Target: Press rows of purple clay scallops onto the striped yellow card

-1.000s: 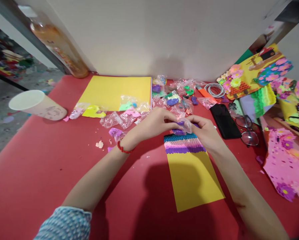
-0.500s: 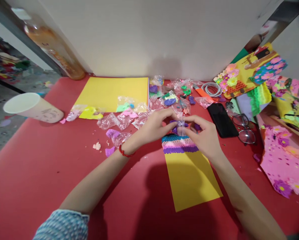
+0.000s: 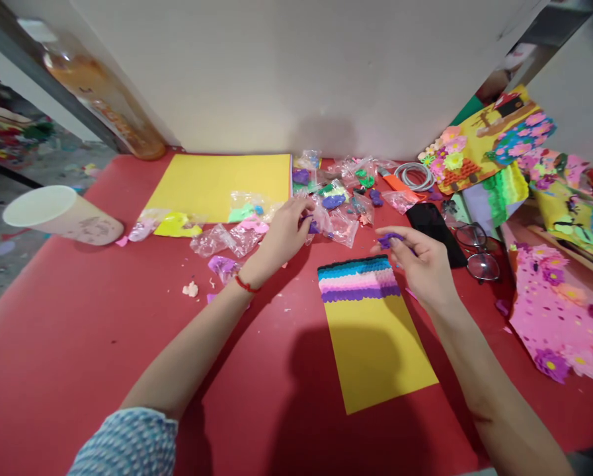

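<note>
My right hand [image 3: 422, 261] pinches a lump of purple modelling clay [image 3: 389, 239] between thumb and fingers, above the upper right corner of a yellow card [image 3: 378, 350]. Scalloped clay rows [image 3: 358, 279] in black, blue, pale blue, pink and purple cover the card's top end. Farther left, my left hand [image 3: 283, 231] has its fingers closed on a small clear plastic bag [image 3: 320, 218] with purple clay inside, beside other bags. A red string bracelet [image 3: 246, 285] circles the left wrist. Fingers partly hide the bag's edge.
Several clay bags [image 3: 333, 198] lie at the back beside a yellow paper stack [image 3: 227, 175]. A paper cup [image 3: 63, 215] and a bottle [image 3: 102, 99] stand left. A phone [image 3: 435, 231], glasses [image 3: 482, 264], a coiled cable [image 3: 415, 177] and decorated cards [image 3: 494, 142] lie right.
My hands were together over the card's top with the bag and purple clay. They have moved apart, the left taking the bag leftward and the right keeping a purple lump.
</note>
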Motion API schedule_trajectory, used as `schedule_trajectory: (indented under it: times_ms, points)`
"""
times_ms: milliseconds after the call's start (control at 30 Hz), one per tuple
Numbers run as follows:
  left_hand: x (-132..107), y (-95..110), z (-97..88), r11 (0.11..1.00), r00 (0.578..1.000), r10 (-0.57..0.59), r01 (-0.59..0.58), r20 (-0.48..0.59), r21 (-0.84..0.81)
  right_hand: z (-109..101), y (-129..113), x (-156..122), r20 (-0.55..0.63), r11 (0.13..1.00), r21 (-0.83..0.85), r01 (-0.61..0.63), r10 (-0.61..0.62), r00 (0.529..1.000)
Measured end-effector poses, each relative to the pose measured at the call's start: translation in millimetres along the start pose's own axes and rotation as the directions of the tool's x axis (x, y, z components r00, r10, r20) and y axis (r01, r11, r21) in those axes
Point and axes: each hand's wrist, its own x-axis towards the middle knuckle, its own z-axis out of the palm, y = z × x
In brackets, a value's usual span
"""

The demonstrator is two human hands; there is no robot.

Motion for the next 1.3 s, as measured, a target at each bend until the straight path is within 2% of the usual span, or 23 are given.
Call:
schedule_trajectory:
  times_ms: [167, 300, 400, 467, 533, 567, 600, 633, 667, 733, 767, 800, 833, 867, 933, 967, 1067, 1167, 1233, 1300]
  points:
    - [-2, -2, 2.1, 0.987, 0.997, 0.055, -0.063, 0.053, 0.149, 3, 2, -5, 0.045, 0.992, 0.109, -0.055, 0.050, 0.998]
    - [-4, 20, -10.1, 0.976, 0.990, 0.141, -0.144, 0.026, 0.164, 4, 1, -12, 0.052, 0.973, 0.214, -0.083, 0.073, 0.996]
    - [-9, 45, -19.3, 0.979, 0.976, 0.200, -0.202, 0.084, 0.022, 5, -1, -18, 0.026, 0.968, 0.231, -0.095, 0.092, 0.995]
    - [-16, 61, -21.3, 0.974, 0.964, 0.215, -0.200, 0.160, -0.104, 6, -3, -23, 0.044, 0.961, 0.260, -0.094, 0.085, 0.995]
    - [-23, 76, -17.8, 0.951, 0.960, 0.170, -0.101, 0.222, -0.291, 7, -7, -29, 0.079, 0.975, 0.219, -0.046, 0.029, 0.996]
    - [-28, 83, -14.0, 0.905, 0.961, 0.114, 0.003, 0.251, -0.425, 8, -9, -33, 0.080, 0.989, 0.145, 0.011, -0.023, 0.997]
    - [-32, 89, -9.3, 0.811, 0.953, 0.041, 0.142, 0.299, -0.567, 10, -11, -38, 0.069, 0.995, 0.031, 0.090, -0.092, 0.993]
    - [-35, 94, -4.0, 0.660, 0.928, -0.029, 0.298, 0.372, -0.690, 12, -13, -42, 0.057, 0.977, -0.116, 0.180, -0.174, 0.983]
    - [-38, 99, 1.3, 0.461, 0.878, -0.092, 0.455, 0.469, -0.762, 15, -14, -47, 0.055, 0.922, -0.276, 0.272, -0.267, 0.962]
    - [-43, 108, 10.5, 0.033, 0.715, -0.117, 0.697, 0.690, -0.716, 23, -13, -55, 0.120, 0.716, -0.563, 0.412, -0.423, 0.898]
    - [-45, 110, 14.1, -0.145, 0.625, -0.102, 0.760, 0.774, -0.633, 27, -12, -59, 0.177, 0.594, -0.663, 0.456, -0.468, 0.866]
    - [-47, 112, 17.0, -0.287, 0.549, -0.093, 0.784, 0.830, -0.551, 31, -11, -62, 0.235, 0.477, -0.732, 0.487, -0.494, 0.837]
    - [-49, 113, 19.3, -0.391, 0.496, -0.105, 0.776, 0.862, -0.494, 33, -10, -65, 0.286, 0.373, -0.777, 0.506, -0.508, 0.813]
    - [-50, 114, 21.4, -0.461, 0.463, -0.135, 0.753, 0.876, -0.469, 35, -9, -67, 0.322, 0.286, -0.810, 0.512, -0.512, 0.796]
    - [-52, 112, 24.8, -0.521, 0.442, -0.200, 0.707, 0.874, -0.477, 34, -9, -70, 0.369, 0.179, -0.841, 0.510, -0.499, 0.784]
    - [-53, 110, 26.1, -0.525, 0.442, -0.220, 0.698, 0.870, -0.487, 32, -9, -72, 0.384, 0.162, -0.843, 0.513, -0.486, 0.785]
    - [-54, 105, 28.1, -0.501, 0.458, -0.249, 0.693, 0.854, -0.518, 21, -12, -75, 0.398, 0.207, -0.819, 0.535, -0.467, 0.790]
    - [-53, 102, 26.6, -0.479, 0.500, -0.292, 0.662, 0.816, -0.577, 9, -13, -77, 0.346, 0.311, -0.769, 0.559, -0.533, 0.772]
    - [-52, 101, 24.9, -0.457, 0.514, -0.319, 0.653, 0.796, -0.604, 5, -13, -78, 0.207, 0.489, -0.688, 0.537, -0.576, 0.790]
    - [-51, 101, 23.8, -0.432, 0.513, -0.354, 0.651, 0.782, -0.624, 3, -13, -79, 0.002, 0.748, -0.492, 0.446, -0.511, 0.859]
